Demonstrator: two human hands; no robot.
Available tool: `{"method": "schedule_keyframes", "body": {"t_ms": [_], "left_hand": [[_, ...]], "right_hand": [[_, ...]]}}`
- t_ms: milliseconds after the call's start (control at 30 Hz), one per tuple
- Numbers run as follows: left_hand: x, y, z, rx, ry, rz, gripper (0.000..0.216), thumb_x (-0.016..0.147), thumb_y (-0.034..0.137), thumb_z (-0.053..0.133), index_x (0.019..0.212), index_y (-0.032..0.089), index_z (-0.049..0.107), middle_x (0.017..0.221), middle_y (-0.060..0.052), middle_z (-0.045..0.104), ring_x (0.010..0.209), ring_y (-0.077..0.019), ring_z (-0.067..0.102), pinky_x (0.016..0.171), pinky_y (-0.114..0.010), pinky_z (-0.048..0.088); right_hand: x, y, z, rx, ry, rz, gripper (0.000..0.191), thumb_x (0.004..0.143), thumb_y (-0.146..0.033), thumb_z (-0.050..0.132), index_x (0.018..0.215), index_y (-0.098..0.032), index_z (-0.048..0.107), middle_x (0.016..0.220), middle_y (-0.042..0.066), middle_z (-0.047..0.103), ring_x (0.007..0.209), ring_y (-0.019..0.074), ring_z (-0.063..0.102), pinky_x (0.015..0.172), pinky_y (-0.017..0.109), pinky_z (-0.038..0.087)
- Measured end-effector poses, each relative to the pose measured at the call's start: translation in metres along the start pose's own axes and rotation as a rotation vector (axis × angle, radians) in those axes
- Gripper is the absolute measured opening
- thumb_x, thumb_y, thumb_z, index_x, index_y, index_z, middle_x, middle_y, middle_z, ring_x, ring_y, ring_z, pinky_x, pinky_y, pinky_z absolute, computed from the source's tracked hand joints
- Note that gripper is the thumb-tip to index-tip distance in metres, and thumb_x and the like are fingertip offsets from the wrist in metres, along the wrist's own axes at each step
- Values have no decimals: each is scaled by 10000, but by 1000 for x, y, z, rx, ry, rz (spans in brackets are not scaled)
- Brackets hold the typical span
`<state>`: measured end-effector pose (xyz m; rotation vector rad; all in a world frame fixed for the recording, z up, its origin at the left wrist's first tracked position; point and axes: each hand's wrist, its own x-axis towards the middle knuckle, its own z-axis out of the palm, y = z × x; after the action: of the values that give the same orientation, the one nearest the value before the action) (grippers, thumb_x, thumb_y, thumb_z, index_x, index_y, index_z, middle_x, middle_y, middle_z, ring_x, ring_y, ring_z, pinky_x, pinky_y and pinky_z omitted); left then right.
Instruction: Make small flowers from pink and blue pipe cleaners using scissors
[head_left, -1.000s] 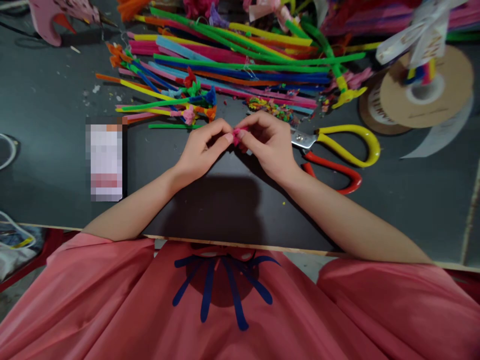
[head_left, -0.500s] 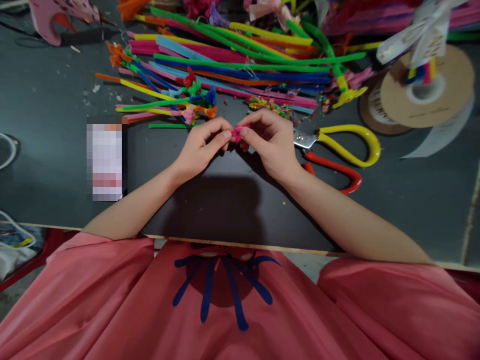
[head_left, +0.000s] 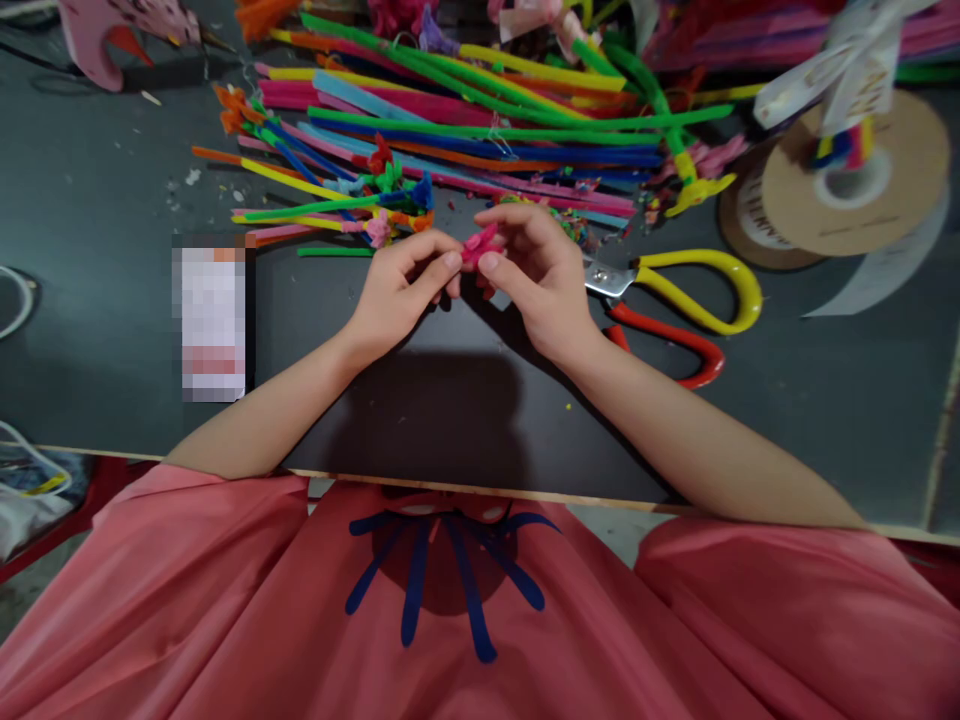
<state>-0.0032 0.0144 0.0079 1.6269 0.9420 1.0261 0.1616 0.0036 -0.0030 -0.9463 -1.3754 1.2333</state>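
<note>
Between my two hands is a small, bright pink pipe-cleaner flower [head_left: 480, 245] with petal-like loops. My left hand [head_left: 405, 285] pinches its left side between thumb and fingertips. On the other side, my right hand [head_left: 547, 280] has its thumb against the flower's lower right, its index finger raised above the petals and the other fingers curled behind. The flower's underside is hidden by my fingers. Just right of my right hand lie scissors with one yellow handle [head_left: 739, 290] and one red handle [head_left: 701, 360]; their blades are partly behind the hand.
Many coloured pipe cleaners [head_left: 450, 130] lie across the back of the dark table [head_left: 315, 420]. Finished pipe-cleaner flowers [head_left: 386, 180] sit beyond my left hand. A ribbon spool [head_left: 810, 220] stands right, a phone [head_left: 214, 320] lies left, and a pink glue gun [head_left: 97, 45] is far left.
My right index finger has lifted off the pink flower and stretched out above it. More of the petals now show, tilted up to the right. My left hand has barely moved.
</note>
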Motion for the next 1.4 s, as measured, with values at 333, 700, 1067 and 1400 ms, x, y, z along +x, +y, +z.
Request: {"method": "schedule_keyframes", "body": {"t_ms": [333,700,1067,1400], "left_hand": [[-3,-3,3,173,59,51,221,834,368,570,730,174,559,627,37,506,558,-11,427,518,-159,346],[-8,4,4,443,29,203,211,881,335,491,739,180,502,623,38,502,561,-15,422,545,-170,347],[-9,5,3,505,7,209,244,902,333,447,731,172,513,622,34,508,575,-23,429,571,-184,346],[-5,2,1,265,-47,139,211,898,326,463,755,191,541,670,27,525,613,-34,458,574,-186,352]], "right_hand": [[0,2,1,-18,14,-12,259,781,-417,660,933,-215,603,886,5,629,743,95,576,613,256,503],[-1,-1,2,-136,-15,-51,201,810,-395,622,833,-199,583,757,-17,589,635,70,538,551,238,432],[-1,-1,3,-108,0,-18,193,789,-358,646,807,-175,587,683,-36,559,576,47,511,516,215,404],[-1,-2,2,-63,0,30,232,783,-421,646,796,-197,586,676,-34,582,566,60,525,501,224,411]]}}
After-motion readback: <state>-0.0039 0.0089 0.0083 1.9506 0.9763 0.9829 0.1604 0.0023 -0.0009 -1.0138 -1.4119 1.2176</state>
